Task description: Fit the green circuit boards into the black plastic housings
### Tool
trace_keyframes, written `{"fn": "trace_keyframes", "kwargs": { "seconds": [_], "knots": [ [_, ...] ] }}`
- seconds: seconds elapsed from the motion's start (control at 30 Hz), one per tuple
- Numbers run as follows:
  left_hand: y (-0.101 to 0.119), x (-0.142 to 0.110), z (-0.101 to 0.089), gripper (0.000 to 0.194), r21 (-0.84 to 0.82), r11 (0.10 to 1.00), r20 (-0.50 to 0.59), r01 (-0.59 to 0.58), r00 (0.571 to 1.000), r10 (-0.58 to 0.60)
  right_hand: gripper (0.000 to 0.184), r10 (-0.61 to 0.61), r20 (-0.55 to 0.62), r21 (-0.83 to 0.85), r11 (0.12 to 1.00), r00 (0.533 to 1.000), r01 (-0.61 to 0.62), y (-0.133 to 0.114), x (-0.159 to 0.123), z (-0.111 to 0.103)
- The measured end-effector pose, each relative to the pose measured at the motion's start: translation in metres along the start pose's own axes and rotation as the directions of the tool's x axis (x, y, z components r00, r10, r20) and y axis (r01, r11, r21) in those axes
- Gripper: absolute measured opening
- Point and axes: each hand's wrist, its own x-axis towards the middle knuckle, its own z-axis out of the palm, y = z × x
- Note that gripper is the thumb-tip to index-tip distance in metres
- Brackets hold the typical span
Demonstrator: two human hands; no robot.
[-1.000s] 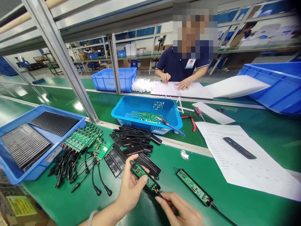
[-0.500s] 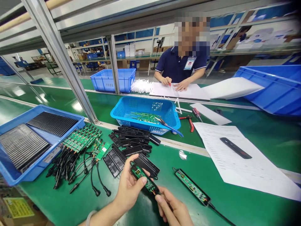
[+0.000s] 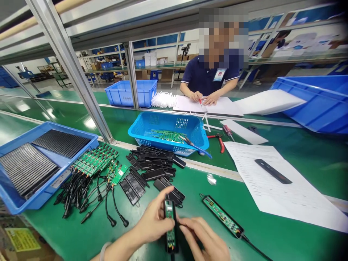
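My left hand [image 3: 153, 223] and my right hand [image 3: 202, 239] are both closed on one narrow black housing with a green circuit board [image 3: 170, 226] in it, held lengthwise just above the green mat at the bottom centre. Left fingers pinch its far end, right fingers press its side. A second board in its housing [image 3: 221, 216], with a black cable, lies on the mat just to the right. A heap of empty black housings [image 3: 153, 166] lies just beyond my hands.
Green boards with black cables [image 3: 94, 172] lie at left beside a blue tray of black parts [image 3: 29, 165]. A blue basket [image 3: 168, 132] stands behind. Paper sheets with a black cover [image 3: 273, 171] lie at right. A person across the bench handles white sheets [image 3: 206, 103].
The housing with the board has swung from a diagonal to point straight at me and moved lower. My right hand has come up against its side.
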Motion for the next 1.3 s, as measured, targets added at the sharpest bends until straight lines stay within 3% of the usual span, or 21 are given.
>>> {"fn": "trace_keyframes", "kwargs": {
  "seconds": [0.1, 0.27, 0.37, 0.5, 0.63, 0.73, 0.83, 0.93, 1.0, 1.13, 1.23, 1.3],
  "knots": [
    [-0.012, 0.0, 0.003, 0.082, 0.065, 0.996, 0.115, 0.055, 0.991, -0.062, 0.023, -0.157, -0.039, -0.142, 0.978, 0.987, 0.15, 0.005, -0.003, 0.002],
    [-0.021, 0.0, 0.002, 0.085, 0.071, 0.996, 0.209, 0.054, 0.975, -0.068, 0.03, -0.259, 0.012, -0.316, 0.915, 0.966, 0.249, 0.007, -0.004, 0.0],
    [-0.024, 0.002, 0.0, 0.085, 0.085, 0.994, 0.218, 0.066, 0.972, -0.083, 0.03, -0.317, 0.062, -0.385, 0.867, 0.946, 0.316, 0.003, 0.001, -0.005],
    [-0.025, 0.003, -0.001, 0.085, 0.105, 0.989, 0.218, 0.108, 0.967, -0.129, 0.027, -0.455, 0.108, -0.427, 0.782, 0.884, 0.455, -0.002, 0.01, -0.013],
    [-0.023, 0.002, 0.001, 0.083, 0.097, 0.991, 0.213, 0.096, 0.97, -0.115, 0.026, -0.509, 0.067, -0.432, 0.76, 0.858, 0.485, -0.003, 0.013, -0.014],
    [-0.02, 0.001, 0.003, 0.084, 0.088, 0.988, 0.207, 0.124, 0.968, -0.14, 0.02, -0.427, 0.08, -0.399, 0.814, 0.901, 0.421, -0.004, 0.009, -0.007],
    [-0.015, 0.002, 0.003, 0.079, 0.074, 0.987, 0.176, 0.143, 0.972, -0.154, 0.022, -0.226, 0.109, -0.264, 0.932, 0.968, 0.248, -0.008, 0.008, -0.004],
    [-0.006, 0.002, 0.002, 0.073, 0.03, 0.993, 0.06, 0.111, 0.992, -0.112, 0.028, 0.002, 0.248, -0.238, 0.969, 0.969, 0.059, -0.006, 0.024, -0.018],
    [-0.001, 0.001, 0.0, 0.077, -0.009, 0.994, 0.007, 0.108, 0.994, -0.108, 0.026, 0.128, 0.24, -0.407, 0.913, 0.962, -0.02, 0.007, 0.045, -0.036],
    [-0.002, -0.001, 0.001, 0.095, -0.058, 0.987, 0.028, 0.152, 0.988, -0.15, 0.021, 0.242, 0.053, -0.614, 0.773, 0.969, -0.16, 0.057, 0.091, -0.069],
    [-0.009, 0.0, 0.001, 0.099, -0.097, 0.982, 0.026, 0.163, 0.987, -0.162, 0.023, 0.287, -0.009, -0.685, 0.696, 0.958, -0.215, 0.083, 0.113, -0.08],
    [-0.012, 0.001, 0.001, 0.098, -0.131, 0.978, 0.01, 0.161, 0.987, -0.161, 0.023, 0.293, -0.017, -0.697, 0.682, 0.956, -0.222, 0.082, 0.115, -0.08]
  ]
}}
